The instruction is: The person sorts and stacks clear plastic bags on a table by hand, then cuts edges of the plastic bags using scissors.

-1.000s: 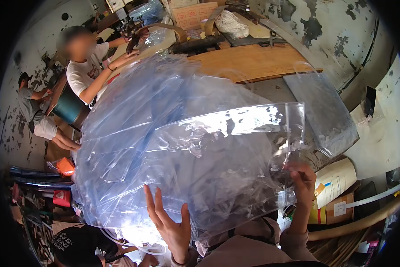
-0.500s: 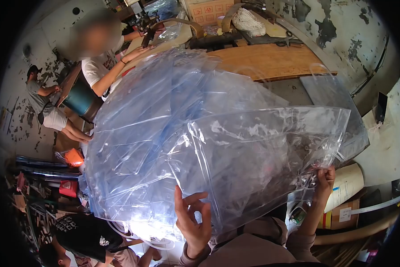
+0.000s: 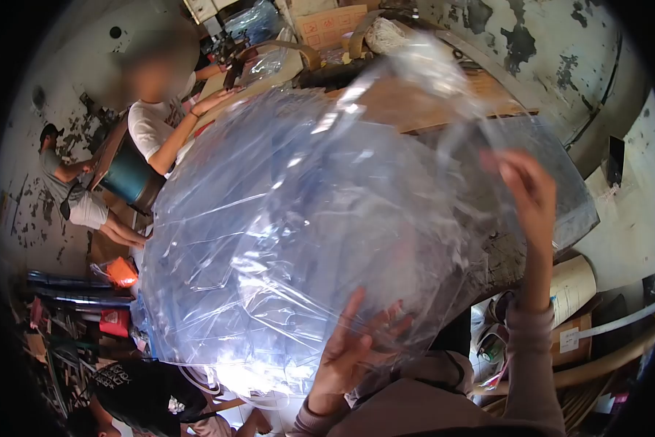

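Note:
A big heap of clear, bluish plastic sheets [image 3: 225, 226] fills the middle of the view. One clear sheet [image 3: 429, 73] is lifted and blurred above the heap's right side. My right hand [image 3: 524, 182], raised at the right, has its fingers bent at the edge of this lifted plastic; blur hides whether they pinch it. Low in the centre, my left hand [image 3: 360, 342] has its fingers spread, partly behind or against clear plastic at the heap's near edge.
A person in a white shirt [image 3: 156, 131] works at a machine at the upper left. Another person stands by a teal drum [image 3: 129, 175]. Someone in a black shirt [image 3: 145, 390] is low at the left. A wooden board [image 3: 502, 95] and a flat plastic stack [image 3: 561, 167] lie beyond the heap.
My right hand has risen away from the near right edge, and the top sheet has swung up and away from me. My left hand has moved right with its fingers spread.

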Motion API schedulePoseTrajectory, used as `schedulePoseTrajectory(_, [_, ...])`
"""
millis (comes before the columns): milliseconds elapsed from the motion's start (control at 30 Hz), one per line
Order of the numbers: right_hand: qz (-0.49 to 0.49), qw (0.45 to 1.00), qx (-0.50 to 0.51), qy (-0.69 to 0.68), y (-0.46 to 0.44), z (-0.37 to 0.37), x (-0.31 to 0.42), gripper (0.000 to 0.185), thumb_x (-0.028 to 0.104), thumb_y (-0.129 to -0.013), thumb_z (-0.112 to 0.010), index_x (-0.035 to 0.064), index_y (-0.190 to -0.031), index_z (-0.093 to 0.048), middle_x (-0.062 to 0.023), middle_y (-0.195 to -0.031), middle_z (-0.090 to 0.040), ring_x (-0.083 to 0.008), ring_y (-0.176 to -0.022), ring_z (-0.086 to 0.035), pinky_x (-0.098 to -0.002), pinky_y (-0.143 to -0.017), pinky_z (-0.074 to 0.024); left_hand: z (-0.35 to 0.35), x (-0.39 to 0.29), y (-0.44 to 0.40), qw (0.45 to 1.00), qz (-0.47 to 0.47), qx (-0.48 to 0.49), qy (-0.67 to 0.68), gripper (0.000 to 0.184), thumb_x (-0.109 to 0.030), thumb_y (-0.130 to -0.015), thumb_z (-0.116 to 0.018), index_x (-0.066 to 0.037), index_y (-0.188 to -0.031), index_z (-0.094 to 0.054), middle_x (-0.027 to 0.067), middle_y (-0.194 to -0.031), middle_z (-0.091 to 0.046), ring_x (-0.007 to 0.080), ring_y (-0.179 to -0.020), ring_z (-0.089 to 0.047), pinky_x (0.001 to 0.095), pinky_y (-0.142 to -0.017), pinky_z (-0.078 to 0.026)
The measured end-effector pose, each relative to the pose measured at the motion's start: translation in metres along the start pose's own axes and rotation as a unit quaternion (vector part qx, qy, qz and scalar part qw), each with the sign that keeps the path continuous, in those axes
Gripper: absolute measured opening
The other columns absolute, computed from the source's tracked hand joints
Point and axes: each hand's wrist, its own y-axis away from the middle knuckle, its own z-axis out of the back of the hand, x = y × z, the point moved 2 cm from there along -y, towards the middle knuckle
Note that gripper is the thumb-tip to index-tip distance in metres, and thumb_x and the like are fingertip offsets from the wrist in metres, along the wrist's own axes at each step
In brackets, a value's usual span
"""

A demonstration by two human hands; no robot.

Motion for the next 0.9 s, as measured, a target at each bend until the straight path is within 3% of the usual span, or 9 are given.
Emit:
schedulePoseTrajectory(67, [0.142, 0.964, -0.071, 0.214, -0.035, -0.016, 0.027, 0.020, 0.008, -0.090, -0.053, -0.0009, -0.106, -0.061, -0.0094, -0.107, -0.063, -0.0149, -0.096, -0.059, -0.0258, -0.084, -0.0440, -0.001, 0.002, -0.003, 0.995, -0.058, -0.008, 0.081, 0.065, -0.001, -0.094, -0.037, -0.026, -0.146, -0.007, 0.0279, -0.143, -0.024, 0.0508, -0.129, -0.024, 0.0655, -0.098, -0.031])
schedulePoseTrajectory(100, [0.143, 0.963, -0.075, 0.216, -0.036, -0.020, 0.032, 0.020, 0.008, -0.090, -0.053, -0.0009, -0.106, -0.061, -0.0094, -0.107, -0.063, -0.0149, -0.096, -0.059, -0.0258, -0.084, -0.0440, 0.000, 0.001, -0.002, 0.979, -0.118, -0.023, 0.165, 0.065, -0.001, -0.094, -0.036, -0.030, -0.146, -0.008, 0.0264, -0.143, -0.024, 0.0515, -0.129, -0.025, 0.0685, -0.097, -0.031])
schedulePoseTrajectory(200, [0.205, 0.941, -0.166, 0.211, -0.024, -0.027, 0.039, 0.019, 0.007, -0.089, -0.054, 0.0026, -0.106, -0.062, -0.0077, -0.108, -0.063, -0.0135, -0.096, -0.058, -0.0270, -0.084, -0.0443, 0.004, 0.010, -0.003, 0.964, -0.227, -0.064, 0.123, 0.067, -0.004, -0.096, -0.035, -0.036, -0.144, -0.001, 0.0194, -0.146, -0.022, 0.0452, -0.130, -0.029, 0.0704, -0.093, -0.034])
schedulePoseTrajectory(233, [0.109, 0.974, -0.169, 0.102, -0.004, -0.033, 0.031, 0.019, 0.006, -0.088, -0.054, 0.0033, -0.105, -0.062, -0.0076, -0.107, -0.063, -0.0132, -0.096, -0.058, -0.0264, -0.082, -0.0447, 0.006, 0.010, -0.002, 0.947, -0.294, -0.078, 0.104, 0.068, -0.004, -0.096, -0.034, -0.037, -0.144, 0.001, 0.0169, -0.147, -0.021, 0.0422, -0.130, -0.031, 0.0694, -0.093, -0.035])
schedulePoseTrajectory(267, [0.010, 0.986, -0.168, -0.010, 0.018, -0.041, 0.023, 0.020, 0.005, -0.087, -0.055, 0.0040, -0.105, -0.063, -0.0074, -0.106, -0.063, -0.0129, -0.096, -0.058, -0.0259, -0.081, -0.0451, 0.003, 0.008, -0.002, 0.953, -0.270, -0.140, 0.021, 0.070, -0.010, -0.097, -0.037, -0.038, -0.143, 0.006, 0.0120, -0.149, -0.018, 0.0363, -0.132, -0.031, 0.0671, -0.094, -0.036])
schedulePoseTrajectory(333, [-0.181, 0.978, -0.076, -0.070, 0.063, -0.056, 0.008, 0.021, 0.004, -0.088, -0.054, 0.0012, -0.107, -0.061, -0.0087, -0.106, -0.061, -0.0126, -0.094, -0.058, -0.0241, -0.080, -0.0458, 0.000, 0.012, -0.006, 0.947, -0.267, -0.166, 0.061, 0.065, -0.015, -0.097, -0.039, -0.037, -0.144, 0.000, 0.0122, -0.149, -0.018, 0.0339, -0.130, -0.033, 0.0629, -0.089, -0.043])
schedulePoseTrajectory(400, [-0.211, 0.973, 0.033, -0.084, 0.091, -0.070, 0.011, 0.023, 0.001, -0.088, -0.052, -0.0008, -0.110, -0.058, -0.0083, -0.105, -0.060, -0.0119, -0.092, -0.057, -0.0237, -0.080, -0.0471, 0.004, 0.017, -0.005, 0.942, -0.252, -0.197, 0.100, 0.061, -0.021, -0.097, -0.041, -0.035, -0.144, -0.006, 0.0125, -0.148, -0.018, 0.0315, -0.129, -0.035, 0.0587, -0.084, -0.050])
schedulePoseTrajectory(500, [-0.271, 0.937, 0.070, -0.208, 0.121, -0.081, 0.014, 0.025, -0.001, -0.088, -0.051, -0.0013, -0.113, -0.057, -0.0083, -0.105, -0.058, -0.0119, -0.093, -0.058, -0.0252, -0.081, -0.0482, 0.009, 0.016, -0.004, 0.963, -0.225, -0.129, 0.070, 0.067, -0.027, -0.097, -0.040, -0.037, -0.143, 0.007, 0.0110, -0.151, -0.014, 0.0310, -0.135, -0.025, 0.0609, -0.097, -0.038])
schedulePoseTrajectory(900, [-0.337, 0.876, 0.122, -0.322, 0.124, -0.079, 0.029, 0.028, -0.003, -0.088, -0.052, -0.0016, -0.116, -0.057, -0.0093, -0.100, -0.059, -0.0134, -0.085, -0.059, -0.0254, -0.079, -0.0490, 0.011, 0.015, -0.006, 0.957, -0.236, -0.165, 0.032, 0.068, -0.028, -0.097, -0.041, -0.032, -0.144, 0.008, 0.0159, -0.150, -0.015, 0.0302, -0.133, -0.030, 0.0563, -0.091, -0.047])
